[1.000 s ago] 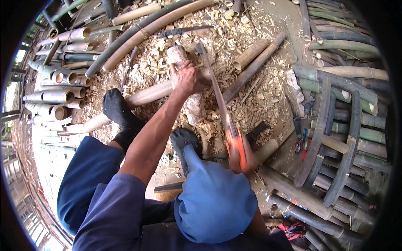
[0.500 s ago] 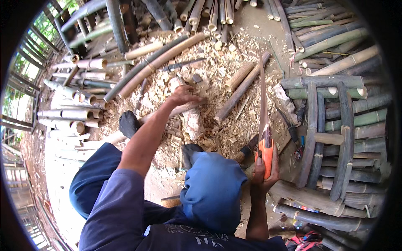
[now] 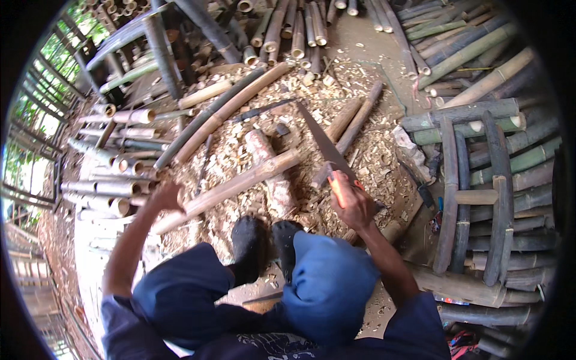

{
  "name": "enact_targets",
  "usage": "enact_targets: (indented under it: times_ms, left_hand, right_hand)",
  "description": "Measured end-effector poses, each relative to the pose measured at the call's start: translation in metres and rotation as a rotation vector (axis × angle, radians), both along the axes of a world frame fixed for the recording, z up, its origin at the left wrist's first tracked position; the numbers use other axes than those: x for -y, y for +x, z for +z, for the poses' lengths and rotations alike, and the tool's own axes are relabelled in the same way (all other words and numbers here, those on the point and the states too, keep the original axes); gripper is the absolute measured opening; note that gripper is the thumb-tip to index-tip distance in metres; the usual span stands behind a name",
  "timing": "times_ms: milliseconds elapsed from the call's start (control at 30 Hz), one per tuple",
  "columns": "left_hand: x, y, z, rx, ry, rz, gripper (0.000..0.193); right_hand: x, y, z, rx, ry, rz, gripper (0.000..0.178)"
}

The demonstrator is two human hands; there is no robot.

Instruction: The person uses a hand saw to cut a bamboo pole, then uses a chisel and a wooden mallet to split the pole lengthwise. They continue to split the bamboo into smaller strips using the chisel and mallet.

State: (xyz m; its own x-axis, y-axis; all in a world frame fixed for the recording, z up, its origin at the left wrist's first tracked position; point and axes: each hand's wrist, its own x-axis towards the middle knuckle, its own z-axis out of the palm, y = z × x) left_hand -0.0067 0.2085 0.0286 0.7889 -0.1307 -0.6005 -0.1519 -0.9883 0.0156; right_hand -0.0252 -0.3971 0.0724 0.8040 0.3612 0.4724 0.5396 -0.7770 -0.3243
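Observation:
My right hand is wrapped round the orange handle of a handsaw, whose long blade points away and to the left, tip near the chips. A light brown bamboo pole lies at a slant in front of my feet, its far end resting across a short, pale, rough log. Beside the near left end of that pole is my left hand, fingers apart and holding nothing; whether it touches the pole I cannot tell. Both feet, in dark footwear, stand close to the log.
Wood chips cover the ground. Two bamboo poles lie side by side at the far left, and two shorter pieces behind the saw. Bamboo stacks stand on both sides, with a ladder-like bamboo frame at right. A dark long-bladed tool lies beyond the log.
My left hand has moved from the log to the pole's left end. My right hand has brought the saw leftward and tilted its blade. My left foot has come in beside the right.

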Motion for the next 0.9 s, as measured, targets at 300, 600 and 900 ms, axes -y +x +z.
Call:
enact_targets:
  times_ms: [300, 600, 900]
  left_hand:
    - [0.031, -0.071, -0.063, 0.361, -0.358, 0.514, 0.054]
    - [0.144, 0.044, 0.089, 0.288, -1.106, 0.611, 0.091]
    - [0.22, 0.035, 0.118, 0.243, -1.472, 0.497, 0.063]
  right_hand:
    - [-0.014, 0.015, -0.036, -0.173, -0.288, 0.057, 0.085]
    - [-0.176, -0.001, -0.037, -1.329, 1.125, 0.218, 0.101]
    - [-0.083, 0.069, -0.026, -0.746, 1.435, -0.372, 0.063]
